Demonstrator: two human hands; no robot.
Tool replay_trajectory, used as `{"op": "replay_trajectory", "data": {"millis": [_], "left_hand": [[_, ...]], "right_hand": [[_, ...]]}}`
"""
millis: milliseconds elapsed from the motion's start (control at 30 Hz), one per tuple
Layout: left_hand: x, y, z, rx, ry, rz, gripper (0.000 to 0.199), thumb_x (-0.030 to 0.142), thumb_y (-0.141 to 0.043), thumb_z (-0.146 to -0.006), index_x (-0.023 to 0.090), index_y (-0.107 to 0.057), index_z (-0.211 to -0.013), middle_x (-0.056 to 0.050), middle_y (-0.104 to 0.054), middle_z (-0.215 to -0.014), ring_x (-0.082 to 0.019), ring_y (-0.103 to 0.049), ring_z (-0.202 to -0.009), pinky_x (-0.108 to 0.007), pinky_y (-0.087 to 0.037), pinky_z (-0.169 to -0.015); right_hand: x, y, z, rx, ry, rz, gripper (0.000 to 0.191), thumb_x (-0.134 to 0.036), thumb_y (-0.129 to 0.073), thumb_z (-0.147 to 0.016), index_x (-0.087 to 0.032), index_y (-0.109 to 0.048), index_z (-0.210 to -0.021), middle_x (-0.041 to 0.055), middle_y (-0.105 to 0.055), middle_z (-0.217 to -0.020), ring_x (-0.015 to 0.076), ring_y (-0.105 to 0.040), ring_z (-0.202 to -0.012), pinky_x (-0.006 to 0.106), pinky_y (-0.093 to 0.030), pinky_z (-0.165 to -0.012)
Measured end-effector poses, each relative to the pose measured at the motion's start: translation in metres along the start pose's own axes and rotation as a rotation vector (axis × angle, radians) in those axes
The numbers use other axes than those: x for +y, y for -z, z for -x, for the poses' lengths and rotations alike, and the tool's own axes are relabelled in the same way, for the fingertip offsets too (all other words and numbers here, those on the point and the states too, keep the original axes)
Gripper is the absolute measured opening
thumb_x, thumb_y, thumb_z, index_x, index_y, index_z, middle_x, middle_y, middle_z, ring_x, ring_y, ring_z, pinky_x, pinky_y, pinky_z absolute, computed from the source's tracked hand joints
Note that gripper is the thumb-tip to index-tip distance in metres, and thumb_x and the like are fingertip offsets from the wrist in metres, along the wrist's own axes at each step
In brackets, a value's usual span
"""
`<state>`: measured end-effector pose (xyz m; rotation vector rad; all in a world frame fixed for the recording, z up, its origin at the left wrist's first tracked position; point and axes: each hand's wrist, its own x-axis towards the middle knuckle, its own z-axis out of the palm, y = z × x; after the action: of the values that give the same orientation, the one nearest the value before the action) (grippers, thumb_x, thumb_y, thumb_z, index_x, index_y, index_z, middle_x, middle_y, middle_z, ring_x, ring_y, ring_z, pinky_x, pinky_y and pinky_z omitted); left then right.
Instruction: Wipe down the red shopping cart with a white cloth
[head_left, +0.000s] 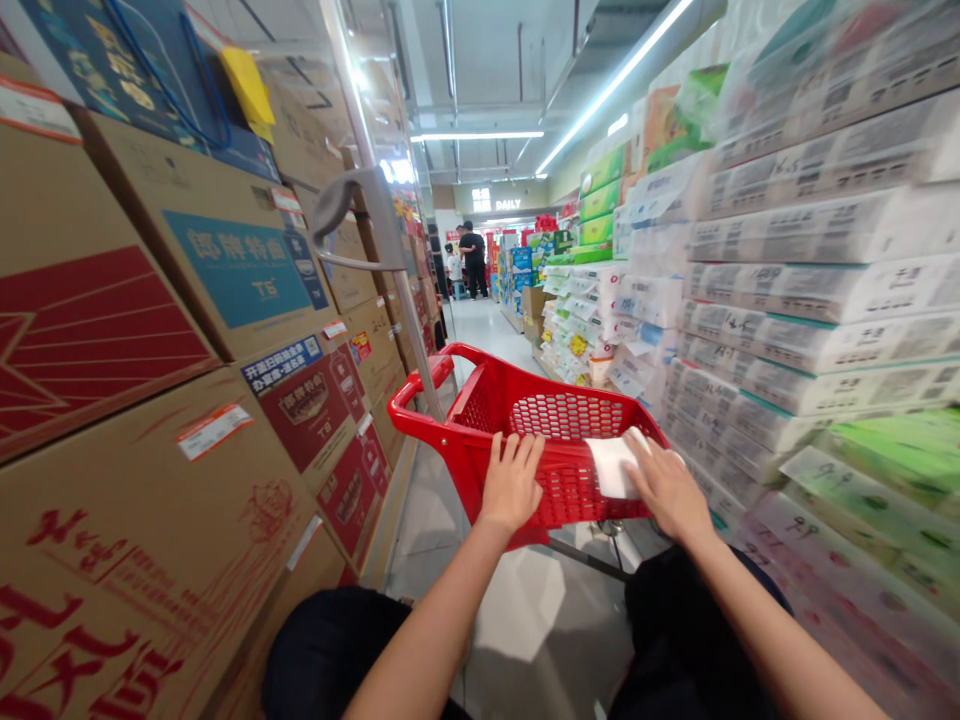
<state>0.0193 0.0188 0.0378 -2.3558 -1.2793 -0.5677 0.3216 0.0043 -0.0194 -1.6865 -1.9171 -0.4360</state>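
Observation:
A red plastic shopping cart [465, 470] stands side-on in front of me, its handle [409, 405] toward the left. My left hand [514, 485] rests on the near side of the basket, fingers over the top rim and the thumb lower on the wall. My right hand [667, 485] is farther right along the same rim, holding a white cloth or paper wipe [611, 468] against the red plastic. Part of the wipe shows between the fingers; the rest is hidden under the hand. The inside of the basket is only partly visible.
Stacked cardboard cartons [262, 560] line the left side, beside a metal pole with a grey handle [360, 220]. Piled packs of paper tissue [795, 300] stand close on the right. Down the aisle floor [480, 325], a person in dark clothes [472, 260] stands far off.

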Motion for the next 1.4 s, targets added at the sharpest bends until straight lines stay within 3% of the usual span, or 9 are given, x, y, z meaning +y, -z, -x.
{"op": "replay_trajectory", "data": {"millis": [133,267,433,600,767,900,1033,1233,1400], "left_hand": [[0.007,-0.004,-0.002,-0.002,0.016,0.001,0.075,0.033,-0.063,-0.084,0.02,-0.039,-0.154,-0.008,-0.053,-0.148,-0.034,-0.04,-0.137,-0.057,-0.013,-0.126],[0.013,-0.005,-0.004,-0.009,0.02,-0.025,0.078,0.035,-0.063,-0.084,0.02,-0.037,-0.156,-0.009,-0.052,-0.149,-0.035,-0.039,-0.137,-0.058,-0.014,-0.126],[0.008,-0.003,0.0,-0.006,0.026,-0.062,0.08,0.035,-0.06,-0.087,0.019,-0.031,-0.159,-0.011,-0.049,-0.152,-0.037,-0.04,-0.137,-0.06,-0.015,-0.125],[-0.003,-0.001,0.005,-0.002,0.007,-0.056,0.084,0.031,-0.06,-0.086,0.018,-0.025,-0.161,-0.011,-0.049,-0.152,-0.034,-0.04,-0.138,-0.056,-0.015,-0.126],[-0.002,-0.002,0.006,-0.008,0.016,-0.048,0.085,0.033,-0.061,-0.086,0.017,-0.025,-0.161,-0.01,-0.047,-0.153,-0.033,-0.038,-0.139,-0.056,-0.013,-0.127],[0.002,-0.005,0.005,-0.012,0.023,-0.05,0.085,0.036,-0.062,-0.086,0.017,-0.025,-0.161,-0.01,-0.046,-0.155,-0.034,-0.037,-0.14,-0.058,-0.011,-0.126],[0.005,-0.006,0.004,-0.003,0.034,-0.065,0.085,0.035,-0.062,-0.086,0.016,-0.027,-0.16,-0.011,-0.047,-0.155,-0.035,-0.038,-0.139,-0.059,-0.009,-0.127],[0.005,-0.005,0.003,-0.003,0.022,-0.084,0.085,0.037,-0.064,-0.085,0.016,-0.03,-0.16,-0.01,-0.047,-0.154,-0.035,-0.037,-0.138,-0.058,-0.011,-0.126],[0.003,-0.006,0.004,-0.003,0.018,-0.078,0.083,0.036,-0.063,-0.085,0.016,-0.031,-0.159,-0.01,-0.047,-0.154,-0.035,-0.038,-0.137,-0.058,-0.013,-0.126]], "right_hand": [[0.018,-0.001,0.004,0.03,-0.125,0.038,0.058,-0.047,-0.026,-0.105,-0.02,-0.045,-0.153,0.0112,-0.053,-0.152,0.0296,-0.044,-0.143,0.054,-0.038,-0.116],[-0.048,-0.004,-0.009,0.088,0.007,0.028,0.055,-0.044,-0.032,-0.104,-0.02,-0.048,-0.151,0.0109,-0.055,-0.15,0.0301,-0.049,-0.138,0.053,-0.035,-0.117],[-0.121,-0.001,-0.023,0.081,0.254,-0.058,0.06,-0.037,-0.036,-0.104,-0.021,-0.026,-0.162,0.009,-0.04,-0.161,0.0268,-0.04,-0.146,0.05,-0.033,-0.121],[-0.079,0.005,-0.017,0.007,0.258,-0.087,0.057,-0.04,-0.034,-0.105,-0.027,-0.028,-0.161,0.0049,-0.038,-0.162,0.0235,-0.047,-0.141,0.048,-0.036,-0.12],[-0.002,0.026,-0.01,-0.033,-0.149,-0.185,0.055,-0.05,-0.031,-0.104,-0.028,-0.051,-0.15,0.0078,-0.064,-0.14,0.0296,-0.064,-0.123,0.05,-0.051,-0.104],[0.023,0.069,-0.018,0.272,-0.462,-0.167,0.062,-0.048,-0.044,-0.098,-0.03,-0.038,-0.157,0.0102,-0.059,-0.146,0.0367,-0.067,-0.116,0.049,-0.057,-0.089],[0.004,0.082,-0.023,0.374,-0.251,-0.144,0.068,-0.027,-0.035,-0.099,-0.024,-0.015,-0.164,0.0092,-0.037,-0.163,0.0327,-0.049,-0.14,0.048,-0.047,-0.108],[-0.042,0.019,-0.005,0.086,0.088,-0.075,0.061,-0.036,-0.036,-0.104,-0.032,-0.02,-0.163,0.006,-0.04,-0.161,0.0327,-0.036,-0.148,0.062,-0.033,-0.117],[-0.02,0.032,-0.007,-0.107,0.251,-0.222,0.056,-0.037,-0.028,-0.107,-0.035,-0.021,-0.162,0.0027,-0.032,-0.165,0.0232,-0.036,-0.149,0.052,-0.034,-0.12]]}}
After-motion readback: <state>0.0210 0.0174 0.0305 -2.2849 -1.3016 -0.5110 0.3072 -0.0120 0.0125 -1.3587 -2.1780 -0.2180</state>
